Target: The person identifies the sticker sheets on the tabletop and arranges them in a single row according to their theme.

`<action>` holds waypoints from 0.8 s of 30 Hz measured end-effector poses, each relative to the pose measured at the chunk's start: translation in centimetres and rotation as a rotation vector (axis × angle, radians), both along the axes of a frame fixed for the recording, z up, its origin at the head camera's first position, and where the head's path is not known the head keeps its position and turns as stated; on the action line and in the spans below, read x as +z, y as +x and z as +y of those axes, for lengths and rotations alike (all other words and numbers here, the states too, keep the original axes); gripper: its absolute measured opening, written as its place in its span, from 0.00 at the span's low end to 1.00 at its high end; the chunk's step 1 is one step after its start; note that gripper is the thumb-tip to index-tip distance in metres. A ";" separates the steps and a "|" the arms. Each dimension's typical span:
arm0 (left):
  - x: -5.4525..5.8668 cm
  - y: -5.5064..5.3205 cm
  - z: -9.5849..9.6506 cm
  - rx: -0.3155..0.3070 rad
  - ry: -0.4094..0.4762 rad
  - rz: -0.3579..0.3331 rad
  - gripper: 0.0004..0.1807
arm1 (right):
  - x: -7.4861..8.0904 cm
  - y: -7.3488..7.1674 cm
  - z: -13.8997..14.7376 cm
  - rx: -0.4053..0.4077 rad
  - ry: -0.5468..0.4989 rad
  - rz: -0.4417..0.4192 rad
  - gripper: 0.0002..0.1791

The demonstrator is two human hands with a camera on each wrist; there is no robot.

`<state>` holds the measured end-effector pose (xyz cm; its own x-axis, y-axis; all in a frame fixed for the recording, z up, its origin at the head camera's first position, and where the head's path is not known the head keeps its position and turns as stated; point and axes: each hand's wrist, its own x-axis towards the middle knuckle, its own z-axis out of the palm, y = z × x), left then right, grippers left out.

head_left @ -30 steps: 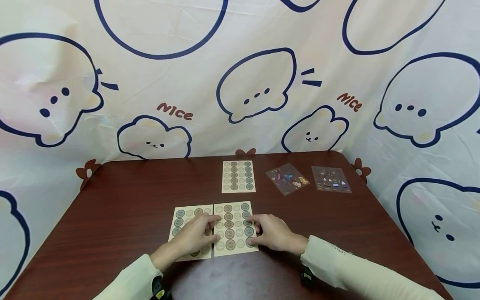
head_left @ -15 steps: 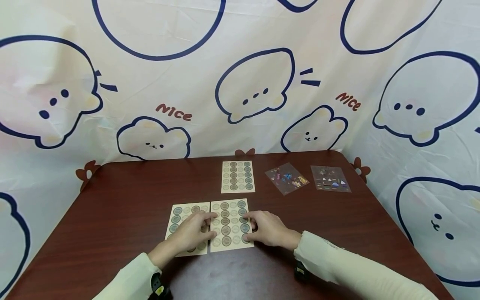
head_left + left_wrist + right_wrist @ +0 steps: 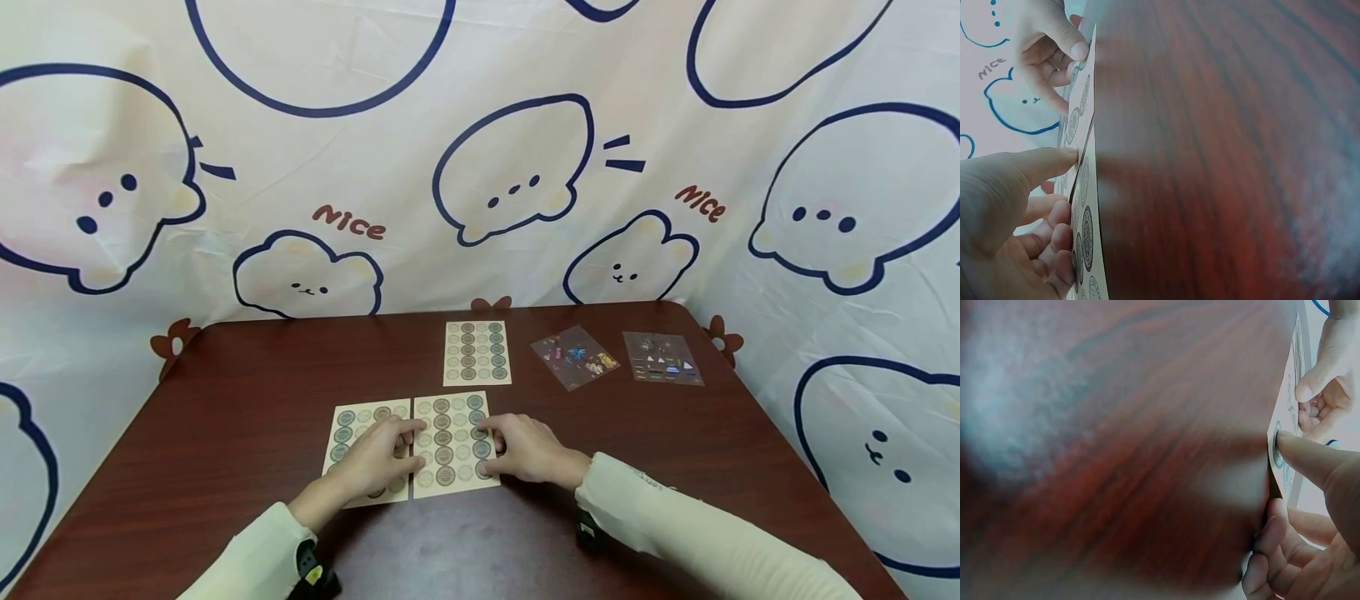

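Note:
Two cream sheets of round stickers lie side by side near the person, a left sheet [image 3: 343, 433] and a right sheet [image 3: 456, 446], with a narrow gap between them. My left hand [image 3: 375, 457] lies across the left sheet, its thumb and index tips touching the right sheet's left edge; its lower fingers rest curled on the left sheet in the left wrist view. At the opposite edge, my right hand [image 3: 531, 450] holds the right sheet with thumb and fingers. The right wrist view shows that thumb [image 3: 1300, 453] on top, curled fingers at the slightly raised edge.
A third cream sticker sheet [image 3: 477, 353] lies farther back on the dark red table [image 3: 247, 375]. To its right are two clear sheets with small colourful pictures, one turned askew [image 3: 575, 358] and one straighter [image 3: 663, 359]. A cartoon-printed cloth [image 3: 405, 167] hangs behind.
Both near sticker sheets have slid left and slightly away from the person, together with both hands. The gap between the sheets stays about the same; the things farther back have not moved.

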<state>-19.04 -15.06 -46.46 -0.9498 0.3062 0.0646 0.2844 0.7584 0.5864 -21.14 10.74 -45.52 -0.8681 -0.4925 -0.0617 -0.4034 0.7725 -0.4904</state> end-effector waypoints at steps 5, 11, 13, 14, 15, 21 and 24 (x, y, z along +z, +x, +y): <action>0.0 -0.1 -0.2 0.000 0.007 0.002 0.26 | -0.2 -0.3 -0.1 0.007 0.000 0.001 0.35; -0.1 -0.2 -0.3 0.003 0.015 -0.001 0.26 | -0.4 -0.2 -0.1 0.003 0.004 0.007 0.35; -0.2 -0.2 -0.3 0.003 0.017 -0.001 0.26 | -0.4 -0.1 -0.1 0.001 0.001 0.010 0.35; -0.2 -0.2 -0.3 0.003 0.018 -0.001 0.26 | -0.5 -0.1 -0.1 0.000 -0.001 0.012 0.35; -0.2 -0.2 -0.3 0.004 0.018 -0.001 0.26 | -0.5 -0.1 -0.1 -0.002 -0.004 0.014 0.35; -0.2 -0.2 -0.3 0.004 0.027 -0.005 0.25 | -0.6 -0.1 0.0 -0.002 -0.018 0.019 0.34; -0.2 -0.1 -0.3 0.005 0.031 -0.010 0.25 | -0.7 -0.1 0.0 -0.003 -0.028 0.014 0.34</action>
